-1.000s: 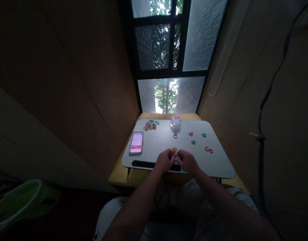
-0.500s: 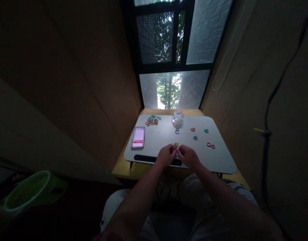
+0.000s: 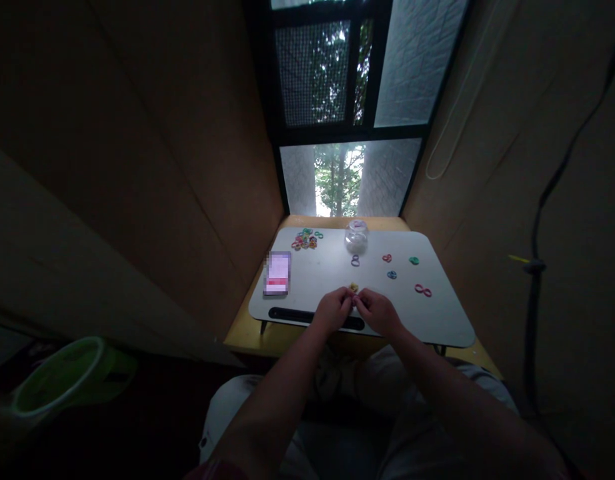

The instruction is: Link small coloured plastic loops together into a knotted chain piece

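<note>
Over the near part of the white lap table (image 3: 317, 277), my left hand (image 3: 335, 309) and my right hand (image 3: 376, 311) meet fingertip to fingertip, both closed in a pinch. A tiny pinkish bit shows between the fingertips; its shape is mostly hidden. Just beyond them lies a yellow band (image 3: 354, 287), touching or very near the fingers. Farther up the table is a purple band twisted into a figure eight (image 3: 355, 261). To the right lie a red band (image 3: 387, 258), a blue band (image 3: 391, 275), a green band (image 3: 413, 261) and a pink figure-eight band (image 3: 423, 291).
A heap of coloured bands (image 3: 305, 240) lies at the table's far left, above a phone (image 3: 277, 273) with a lit screen. A clear round jar (image 3: 356, 237) stands at the back. On the floor to the left is a green basket (image 3: 72, 380). A dark cord (image 3: 532, 320) hangs at right.
Both hands stay together in nearly the same place, with slight finger movement; a pinkish bit now shows at the fingertips. The whole view has shifted slightly.
</note>
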`<state>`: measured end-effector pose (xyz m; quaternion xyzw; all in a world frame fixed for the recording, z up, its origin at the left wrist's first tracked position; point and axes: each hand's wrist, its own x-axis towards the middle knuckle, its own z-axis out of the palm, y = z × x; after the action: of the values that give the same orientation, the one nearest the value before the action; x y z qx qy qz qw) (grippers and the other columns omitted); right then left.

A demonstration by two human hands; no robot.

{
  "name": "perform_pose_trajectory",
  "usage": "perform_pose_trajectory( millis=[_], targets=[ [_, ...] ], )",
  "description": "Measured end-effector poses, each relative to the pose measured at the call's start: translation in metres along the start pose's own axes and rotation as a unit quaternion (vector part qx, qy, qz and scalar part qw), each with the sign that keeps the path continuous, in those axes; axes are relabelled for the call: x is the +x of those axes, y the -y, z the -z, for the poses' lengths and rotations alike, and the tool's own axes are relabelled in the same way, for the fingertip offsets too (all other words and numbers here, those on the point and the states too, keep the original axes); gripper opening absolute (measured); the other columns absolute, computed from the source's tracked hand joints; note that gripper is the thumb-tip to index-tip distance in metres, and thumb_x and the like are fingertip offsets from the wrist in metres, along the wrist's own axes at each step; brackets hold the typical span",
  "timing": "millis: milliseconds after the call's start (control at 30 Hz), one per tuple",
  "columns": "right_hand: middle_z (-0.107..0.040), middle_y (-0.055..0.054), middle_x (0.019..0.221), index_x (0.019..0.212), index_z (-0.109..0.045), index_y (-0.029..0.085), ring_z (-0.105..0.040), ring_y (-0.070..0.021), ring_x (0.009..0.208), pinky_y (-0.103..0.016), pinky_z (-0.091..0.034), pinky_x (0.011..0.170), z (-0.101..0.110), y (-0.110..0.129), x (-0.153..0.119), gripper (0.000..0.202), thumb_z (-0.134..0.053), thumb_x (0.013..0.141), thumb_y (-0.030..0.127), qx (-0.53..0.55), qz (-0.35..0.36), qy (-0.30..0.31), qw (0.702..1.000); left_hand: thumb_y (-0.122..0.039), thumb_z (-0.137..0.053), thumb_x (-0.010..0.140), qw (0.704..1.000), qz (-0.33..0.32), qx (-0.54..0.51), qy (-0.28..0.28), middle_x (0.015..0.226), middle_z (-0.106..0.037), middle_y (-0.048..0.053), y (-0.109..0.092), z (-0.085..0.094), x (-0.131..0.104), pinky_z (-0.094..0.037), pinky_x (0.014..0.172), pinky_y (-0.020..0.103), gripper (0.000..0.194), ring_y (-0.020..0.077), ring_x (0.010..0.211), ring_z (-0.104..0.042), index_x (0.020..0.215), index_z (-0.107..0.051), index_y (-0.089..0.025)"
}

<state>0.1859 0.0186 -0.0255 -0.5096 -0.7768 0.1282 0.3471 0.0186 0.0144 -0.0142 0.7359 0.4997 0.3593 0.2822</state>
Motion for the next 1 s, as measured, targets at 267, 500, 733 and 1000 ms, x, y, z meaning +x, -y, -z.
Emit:
perform_pose_trajectory(
  millis=[267,500,733,1000],
  targets=[
    [-0.06,0.0,0.064,0.071,-0.056,0.021,-0.052,-0.0141,0.058,-0.025,-0.034,0.057,-0.0027,-0.0019,0.0004,0.024,-0.049,0.09,0.034,-0.004,0.002,-0.001,1.0,-0.02,-0.046,0.089,1.0,-0.002,-0.022,-0.012,0.08,-0.07,-0.002,0.0033,-0.0029,-0.0007,-0.046,0.069,0.022,0.022,0.0125,0.072,-0.062,0.098,-0.066,-0.022],
    [-0.059,0.0,0.064,0.07,-0.055,0.021,-0.052,-0.0141,0.059,-0.025,-0.035,0.058,0.0004,0.0002,0.0001,0.023,-0.048,0.089,0.033,-0.003,-0.001,0.004,1.0,-0.022,-0.053,0.087,0.999,0.008,-0.034,-0.016,0.076,-0.068,-0.003,0.0006,-0.0021,-0.0019,-0.043,0.064,0.02,0.013,0.0109,0.065,-0.06,0.093,-0.064,-0.021],
    [-0.058,0.001,0.064,0.07,-0.054,0.021,-0.053,-0.0142,0.061,-0.025,-0.035,0.059,-0.0026,-0.0032,0.0,0.022,-0.048,0.089,0.031,-0.002,0.006,-0.007,1.0,-0.033,-0.053,0.09,1.0,-0.006,-0.021,-0.006,0.076,-0.069,-0.001,0.0016,-0.002,-0.0019,-0.044,0.064,0.022,0.022,0.0125,0.066,-0.059,0.103,-0.067,-0.021],
    [-0.059,0.0,0.064,0.071,-0.055,0.021,-0.052,-0.0144,0.059,-0.025,-0.035,0.057,0.0005,0.0011,-0.0007,0.021,-0.048,0.089,0.03,-0.008,0.012,-0.007,1.0,-0.03,-0.054,0.089,1.0,0.005,0.009,-0.027,0.08,-0.069,0.0,0.0015,-0.0039,-0.0001,-0.044,0.067,0.023,0.017,0.0138,0.073,-0.06,0.09,-0.067,-0.019]
  ],
)
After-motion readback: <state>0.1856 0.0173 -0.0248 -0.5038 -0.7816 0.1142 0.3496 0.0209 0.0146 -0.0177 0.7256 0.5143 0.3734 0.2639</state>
